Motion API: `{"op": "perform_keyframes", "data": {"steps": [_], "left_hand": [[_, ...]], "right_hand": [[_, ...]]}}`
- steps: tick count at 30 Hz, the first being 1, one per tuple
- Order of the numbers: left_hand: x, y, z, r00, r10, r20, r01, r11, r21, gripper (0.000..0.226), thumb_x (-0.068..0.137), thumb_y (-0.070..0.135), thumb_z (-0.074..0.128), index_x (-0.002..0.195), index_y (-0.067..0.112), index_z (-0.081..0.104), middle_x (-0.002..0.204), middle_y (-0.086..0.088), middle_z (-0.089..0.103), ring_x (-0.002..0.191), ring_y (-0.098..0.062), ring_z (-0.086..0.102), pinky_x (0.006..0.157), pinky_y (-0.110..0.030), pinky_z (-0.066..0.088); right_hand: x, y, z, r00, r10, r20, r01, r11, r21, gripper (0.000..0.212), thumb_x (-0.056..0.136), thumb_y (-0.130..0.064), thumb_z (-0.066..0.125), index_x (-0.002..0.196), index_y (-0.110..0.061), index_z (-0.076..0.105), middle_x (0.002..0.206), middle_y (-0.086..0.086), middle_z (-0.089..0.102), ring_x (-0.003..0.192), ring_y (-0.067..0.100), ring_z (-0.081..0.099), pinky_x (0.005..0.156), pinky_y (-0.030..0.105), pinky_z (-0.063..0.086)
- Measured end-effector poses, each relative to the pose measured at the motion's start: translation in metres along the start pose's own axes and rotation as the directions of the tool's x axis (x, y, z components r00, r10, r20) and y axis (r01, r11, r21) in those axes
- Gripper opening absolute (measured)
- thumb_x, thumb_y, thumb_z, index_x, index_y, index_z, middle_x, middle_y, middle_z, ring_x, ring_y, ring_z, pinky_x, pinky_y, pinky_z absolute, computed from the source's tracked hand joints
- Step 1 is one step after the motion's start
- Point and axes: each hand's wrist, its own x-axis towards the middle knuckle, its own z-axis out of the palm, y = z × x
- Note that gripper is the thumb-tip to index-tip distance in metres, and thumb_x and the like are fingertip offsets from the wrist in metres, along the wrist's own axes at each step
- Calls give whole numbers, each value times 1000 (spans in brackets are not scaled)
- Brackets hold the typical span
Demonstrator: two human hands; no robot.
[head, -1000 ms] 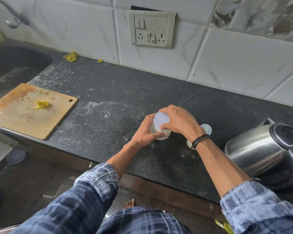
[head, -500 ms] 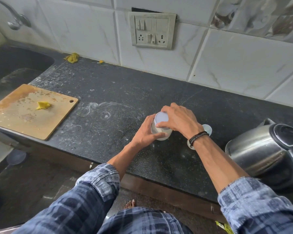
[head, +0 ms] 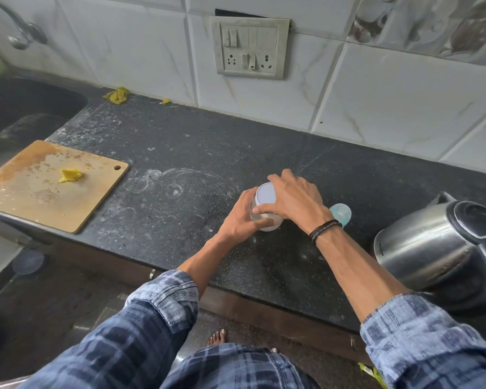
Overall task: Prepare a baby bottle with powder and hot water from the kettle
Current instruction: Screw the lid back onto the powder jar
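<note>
Left of the kettle (head: 432, 248), the left hand (head: 240, 217) grips the powder jar (head: 268, 223) on the counter (head: 180, 141) while the right hand (head: 295, 199) curls its fingers (head: 277, 179) round the lid (head: 265, 195).

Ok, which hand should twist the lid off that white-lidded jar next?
Right, probably. The right hand sits curled over the white lid, while the left hand grips the jar below, steadying it.

A jar (head: 267, 222) with a white lid (head: 265, 196) stands upright on the dark surface (head: 180, 153). Its body is gripped by the left hand (head: 240, 218), and the lid is grasped from above by the right hand (head: 295, 198). A pale blue baby bottle (head: 341, 213) is partly hidden behind the right wrist. A steel kettle (head: 432, 245) is seen to the right, and a cutting board (head: 34, 197) well apart on the left.
</note>
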Motion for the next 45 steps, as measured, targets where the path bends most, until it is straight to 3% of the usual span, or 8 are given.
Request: {"op": "perform_keyframes", "data": {"steps": [4, 11, 16, 22, 28, 32, 39, 45], "left_hand": [[-3, 4, -1, 1000, 1, -8, -1, 1000, -15, 89, 67, 62, 77, 143, 36, 38, 133, 17, 41, 122, -2, 45, 94, -8, 33], [-3, 9, -2, 1000, 27, 13, -27, 1000, -3, 89, 67, 59, 73, 145, 29, 41, 141, 5, 43, 129, -8, 41, 109, -32, 37], [-4, 10, -1, 1000, 3, -5, -3, 1000, -12, 98, 64, 63, 74, 147, 24, 41, 138, 7, 43, 124, -7, 46, 100, -17, 34], [-4, 10, -2, 1000, 7, 9, -7, 1000, 10, 94, 66, 60, 74, 146, 25, 41, 138, 7, 43, 126, -9, 45, 106, -26, 37], [-2, 7, -2, 1000, -1, -15, 1, 1000, 7, 88, 69, 46, 80, 145, 24, 42, 134, 7, 45, 122, -8, 47, 102, -24, 38], [-3, 7, -1, 1000, 0, -23, 0, 1000, 2, 90, 65, 58, 78, 143, 29, 43, 132, 11, 45, 119, -1, 47, 98, -16, 37], [-2, 5, 1, 999, 37, -32, -36, 998, 54, 91, 70, 57, 77, 147, 23, 42, 141, 3, 46, 129, -10, 42, 109, -30, 37], [0, 12, -3, 999, 17, -39, -14, 997, 76, 101, 57, 61, 77, 143, 18, 47, 135, 1, 46, 125, -14, 46, 108, -32, 40]], "right_hand": [[2, 1, 1, 998, -62, 26, 61, 998, 34, 80, 81, -44, 84, 151, -29, 48, 138, 6, 54, 122, 33, 59, 91, 44, 52], [1, -9, 2, 997, 32, -69, -36, 997, -61, 87, 80, -78, 68, 136, -14, 54, 127, 15, 59, 112, 37, 67, 85, 44, 55], [7, -2, -1, 998, -57, 35, 57, 998, 10, 74, 82, -36, 84, 147, -21, 53, 136, 11, 59, 119, 36, 64, 91, 42, 54], [7, -6, 10, 997, 59, -44, -58, 998, 20, 74, 85, -64, 72, 134, -13, 53, 126, 18, 60, 110, 38, 66, 82, 41, 53], [11, 4, 14, 1000, 15, 22, -17, 997, 70, 76, 82, -52, 80, 141, -14, 49, 129, 17, 60, 114, 38, 64, 79, 37, 47], [10, 4, 20, 997, 68, -30, -64, 992, 112, 75, 81, -51, 79, 138, -9, 51, 128, 19, 62, 112, 37, 65, 76, 35, 45], [8, -9, 32, 977, 152, -149, -142, 987, 75, 74, 87, -61, 70, 129, -2, 54, 124, 21, 66, 108, 33, 69, 83, 37, 56], [14, 14, 18, 996, -34, 79, 26, 995, 98, 88, 79, -59, 77, 151, -24, 42, 137, 12, 56, 123, 33, 56, 92, 43, 49]]}}
